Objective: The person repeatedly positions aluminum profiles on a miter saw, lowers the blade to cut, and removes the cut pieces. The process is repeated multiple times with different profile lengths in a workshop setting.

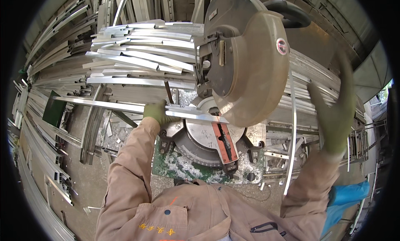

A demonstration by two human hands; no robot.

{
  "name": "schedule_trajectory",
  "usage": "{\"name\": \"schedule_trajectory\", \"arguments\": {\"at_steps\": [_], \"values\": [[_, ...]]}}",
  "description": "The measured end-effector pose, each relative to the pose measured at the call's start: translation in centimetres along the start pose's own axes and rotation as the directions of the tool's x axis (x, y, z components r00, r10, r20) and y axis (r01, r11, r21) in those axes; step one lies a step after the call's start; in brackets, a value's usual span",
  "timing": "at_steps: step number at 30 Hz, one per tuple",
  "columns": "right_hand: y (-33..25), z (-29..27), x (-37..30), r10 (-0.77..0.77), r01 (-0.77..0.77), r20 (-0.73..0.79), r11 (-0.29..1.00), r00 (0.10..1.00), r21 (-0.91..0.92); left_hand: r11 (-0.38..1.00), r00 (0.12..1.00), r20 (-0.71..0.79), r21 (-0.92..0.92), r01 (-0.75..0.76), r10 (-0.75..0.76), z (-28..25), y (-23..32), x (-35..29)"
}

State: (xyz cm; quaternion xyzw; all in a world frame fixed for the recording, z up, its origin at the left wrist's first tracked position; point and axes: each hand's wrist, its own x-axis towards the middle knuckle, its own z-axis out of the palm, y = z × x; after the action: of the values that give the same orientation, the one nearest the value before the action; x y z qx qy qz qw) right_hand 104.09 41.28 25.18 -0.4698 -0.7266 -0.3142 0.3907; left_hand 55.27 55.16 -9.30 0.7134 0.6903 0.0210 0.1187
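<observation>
Tan jacket (196,214) right up front. Left hand (156,112) has its grip wrapped round an aluminum bar (191,116) lying across the miter saw (246,70) base; the blurry right hand (336,107), off right, has its grip spread wide.

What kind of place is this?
It looks like a metal-cutting workshop. You can see a big saw, lots of long silvery metal bars, and shiny scraps scattered around the saw.
</observation>
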Motion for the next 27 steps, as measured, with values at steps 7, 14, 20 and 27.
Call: {"name": "schedule_trajectory", "arguments": {"at_steps": [7, 14, 20, 27], "values": [[1.0, 7.0, 13.9, -0.035, -0.191, 0.472, 0.886, 0.881, 0.422, 1.000, 1.000, -0.019, -0.021, -0.010, 0.009, 0.9, 0.3, 0.7], [4.1, 4.2, 6.9, 0.037, -0.190, 0.626, 0.965, 0.779, 0.180, 0.999, 0.998, -0.048, 0.018, 0.027, -0.026, 0.4, -0.4, -0.8], [1.5, -0.5, -3.4, -0.173, 0.023, 0.576, 0.966, 0.799, 0.259, 0.999, 0.999, 0.024, 0.001, 0.049, -0.049, -0.7, 0.8, -0.7], [-1.1, -1.4, -8.3, -0.152, -0.032, 0.557, 0.951, 0.816, 0.307, 0.998, 0.997, 0.054, -0.040, 0.048, -0.046, 0.1, 0.1, 0.2]]}}
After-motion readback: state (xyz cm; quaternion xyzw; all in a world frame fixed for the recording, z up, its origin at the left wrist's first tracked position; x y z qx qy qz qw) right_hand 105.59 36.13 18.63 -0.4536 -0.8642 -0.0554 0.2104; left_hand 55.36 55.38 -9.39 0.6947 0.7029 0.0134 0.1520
